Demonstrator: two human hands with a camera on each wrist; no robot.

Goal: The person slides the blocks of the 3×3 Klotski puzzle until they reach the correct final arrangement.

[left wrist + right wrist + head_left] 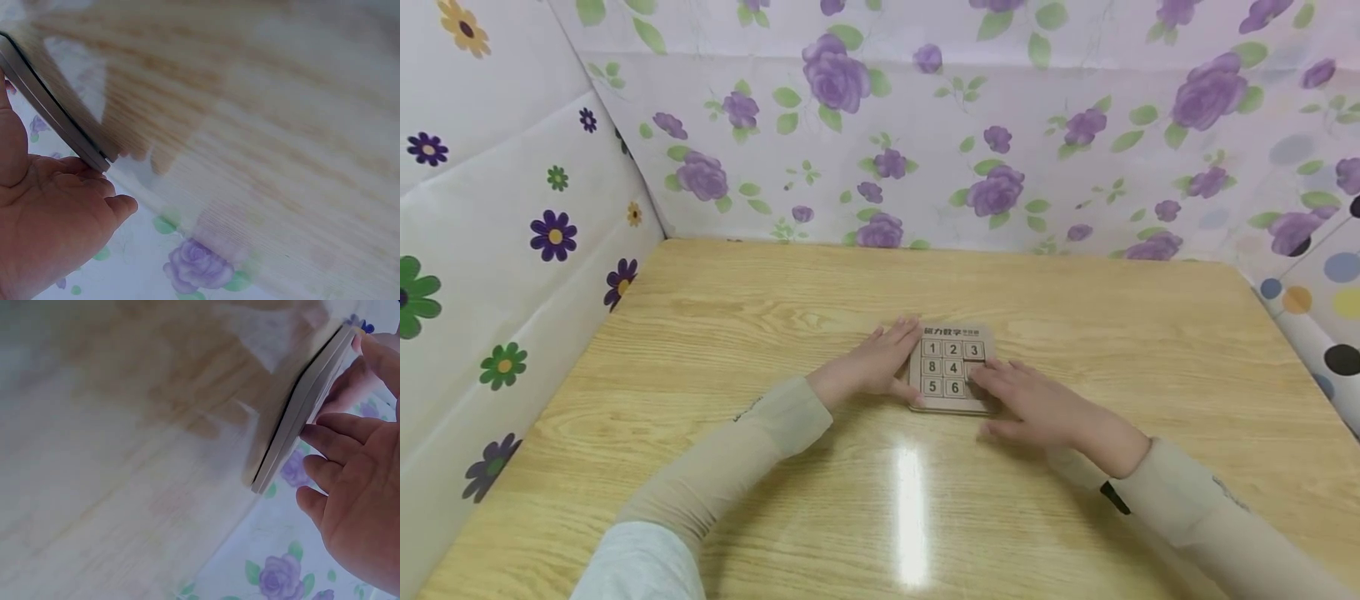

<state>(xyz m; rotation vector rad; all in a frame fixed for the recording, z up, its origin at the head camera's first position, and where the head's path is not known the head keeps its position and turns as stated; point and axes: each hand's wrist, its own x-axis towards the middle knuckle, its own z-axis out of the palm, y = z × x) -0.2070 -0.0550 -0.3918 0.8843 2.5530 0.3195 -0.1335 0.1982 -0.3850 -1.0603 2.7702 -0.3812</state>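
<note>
- While your left hand [880, 360] spans the left side, thumb at the near corner and fingers at the far one, the number board [953, 403] lies flat between your two hands.
- Left grip: spread wide, bracing the edge without closing round it.
- Right grip: your right hand [1041, 406] is loosely extended, fingertips on the tile area's right side; it has hold of nothing visible.
- Orientation: printed heading [951, 332] at the far edge, digits upright to you. Outline near square; long axis cannot be told surely.
- Board: pale brown, rounded corners, smooth layered rim with a dark line along its underside.
- Number tiles [953, 367]: square, dark-outlined; 1, 2, 3, 8, 4, 5, 6 readable left of and beyond your right fingertips.
- Table [775, 300] beneath both hands: glossy, wood-grained.
- Floral cloth [940, 150] beyond your hands: creased.
</note>
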